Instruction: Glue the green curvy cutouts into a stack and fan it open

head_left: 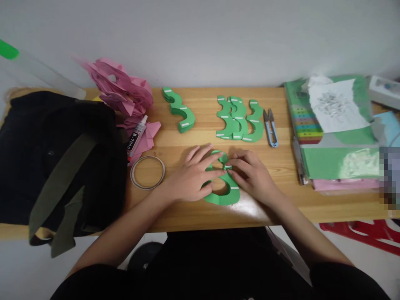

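A green paper cutout [223, 198], shaped like a figure eight with two holes, lies flat in front of me. White strips of tape cross it in places. My left hand [196, 177] rests over its left side, fingers spread and pressing it to the table. At its narrow middle, on the right edge, my right hand [251, 175] pinches a small white tape strip [228, 167] between bent fingertips. Behind are several wavy green cutouts [236, 125] with white strips, laid overlapping, and a separate green stack [185, 114] to their left.
Blue-handled thread snips [271, 129] lie right of the cutouts. At left are a tape roll [133, 177], a B-7000 glue tube [136, 137], crumpled pink paper [121, 89] and a black bag [62, 166]. Packs of coloured paper [331, 162] stand at right on the wooden table [175, 218].
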`<action>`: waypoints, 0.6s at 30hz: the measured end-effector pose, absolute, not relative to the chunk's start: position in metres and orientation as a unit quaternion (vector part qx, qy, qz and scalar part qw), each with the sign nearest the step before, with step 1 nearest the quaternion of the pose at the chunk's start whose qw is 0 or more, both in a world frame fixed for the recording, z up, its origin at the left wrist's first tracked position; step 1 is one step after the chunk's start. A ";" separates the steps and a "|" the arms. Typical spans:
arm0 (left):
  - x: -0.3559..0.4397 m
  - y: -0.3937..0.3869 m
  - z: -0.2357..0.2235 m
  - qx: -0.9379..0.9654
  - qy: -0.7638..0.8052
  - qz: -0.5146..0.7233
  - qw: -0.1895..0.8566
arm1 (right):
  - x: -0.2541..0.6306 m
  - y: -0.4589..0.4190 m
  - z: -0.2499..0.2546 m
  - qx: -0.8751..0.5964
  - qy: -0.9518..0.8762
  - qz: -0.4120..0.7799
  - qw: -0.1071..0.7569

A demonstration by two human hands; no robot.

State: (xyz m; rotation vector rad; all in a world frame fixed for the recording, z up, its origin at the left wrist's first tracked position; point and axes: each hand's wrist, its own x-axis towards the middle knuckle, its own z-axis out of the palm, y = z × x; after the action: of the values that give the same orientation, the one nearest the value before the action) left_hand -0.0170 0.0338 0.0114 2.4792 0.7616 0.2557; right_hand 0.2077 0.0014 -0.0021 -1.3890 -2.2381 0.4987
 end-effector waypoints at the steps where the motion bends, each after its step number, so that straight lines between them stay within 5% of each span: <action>1: -0.017 0.034 0.012 0.920 0.276 0.094 0.262 | 0.208 0.001 -0.003 -0.503 -0.815 0.174 0.231; 18: -0.016 0.036 0.009 0.914 0.273 0.099 0.285 | 0.199 0.005 -0.005 -0.532 -0.808 0.120 0.222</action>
State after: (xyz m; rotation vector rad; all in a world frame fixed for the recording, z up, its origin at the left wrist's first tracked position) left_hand -0.0163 0.0363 0.0087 2.4427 0.7289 0.2639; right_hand 0.1993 0.0049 -0.0045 -1.4689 -2.2337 0.3314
